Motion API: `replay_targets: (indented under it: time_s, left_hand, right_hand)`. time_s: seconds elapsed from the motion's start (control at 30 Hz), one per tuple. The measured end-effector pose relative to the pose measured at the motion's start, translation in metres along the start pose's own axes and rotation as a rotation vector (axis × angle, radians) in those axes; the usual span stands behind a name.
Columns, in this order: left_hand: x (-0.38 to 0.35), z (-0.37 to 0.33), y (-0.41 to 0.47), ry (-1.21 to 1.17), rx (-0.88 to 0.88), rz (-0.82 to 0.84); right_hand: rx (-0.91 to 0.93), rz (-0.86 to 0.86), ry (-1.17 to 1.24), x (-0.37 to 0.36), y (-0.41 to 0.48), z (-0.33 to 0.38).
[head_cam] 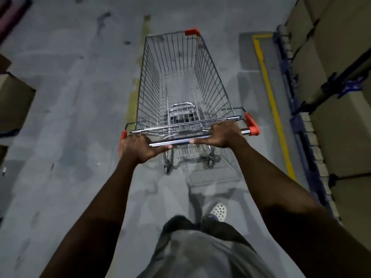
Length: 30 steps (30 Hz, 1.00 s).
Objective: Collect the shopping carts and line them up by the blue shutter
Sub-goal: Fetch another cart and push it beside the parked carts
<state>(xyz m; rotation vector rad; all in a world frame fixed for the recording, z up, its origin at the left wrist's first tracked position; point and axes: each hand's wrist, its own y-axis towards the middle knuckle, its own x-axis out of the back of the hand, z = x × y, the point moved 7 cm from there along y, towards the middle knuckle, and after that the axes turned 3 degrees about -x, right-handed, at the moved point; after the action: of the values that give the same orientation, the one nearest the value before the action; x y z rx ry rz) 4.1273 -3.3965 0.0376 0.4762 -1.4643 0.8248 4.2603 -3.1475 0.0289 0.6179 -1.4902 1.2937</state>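
An empty wire shopping cart (176, 77) with orange corner caps stands straight ahead of me on the grey floor. Its chrome handle bar (180, 141) runs across the middle of the view. My left hand (138, 149) grips the left end of the bar, fingers wrapped round it. My right hand (222, 135) grips the bar right of its middle, thumb along the bar. Both arms are stretched out. No blue shutter is in view.
Stacked cardboard boxes on dark blue pallets (329, 93) line the right side, behind a yellow floor line (271, 97). More boxes (14, 101) stand at the left edge. Grey concrete floor (80, 97) lies ahead and to the left. My foot (218, 211) is below the cart.
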Motion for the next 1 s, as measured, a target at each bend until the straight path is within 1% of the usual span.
replay_targets:
  time_s: [0.13, 0.23, 0.4, 0.47, 0.57, 0.77, 0.83, 0.9, 1.0]
  left_hand:
    - [0.017, 0.000, 0.085, 0.013, 0.005, 0.031]
    - [0.031, 0.002, 0.166, 0.024, -0.004, 0.018]
    - [0.059, 0.014, 0.325, 0.021, -0.005, -0.043]
    - [0.070, 0.017, 0.387, 0.023, 0.009, -0.048]
    - [0.090, 0.017, 0.475, 0.001, -0.007, -0.031]
    - [0.125, 0.015, 0.617, 0.000, -0.092, 0.053]
    - [0.137, 0.011, 0.660, 0.019, -0.126, 0.046]
    - [0.149, 0.007, 0.708, 0.029, -0.152, 0.022]
    - [0.161, 0.000, 0.789, 0.015, -0.147, 0.011]
  right_hand:
    - [0.044, 0.050, -0.006, 0.032, 0.082, -0.032]
    - [0.039, 0.044, 0.013, 0.060, 0.155, -0.059]
    - [0.031, -0.060, 0.012, 0.130, 0.284, -0.108]
    - [0.010, -0.086, 0.049, 0.156, 0.334, -0.129]
    - [-0.032, -0.101, 0.026, 0.192, 0.404, -0.163]
    - [-0.090, -0.040, 0.019, 0.248, 0.507, -0.210]
    - [-0.110, -0.038, 0.013, 0.266, 0.535, -0.226]
    - [-0.118, -0.079, 0.006, 0.287, 0.570, -0.244]
    - [-0.129, -0.099, -0.021, 0.314, 0.636, -0.281]
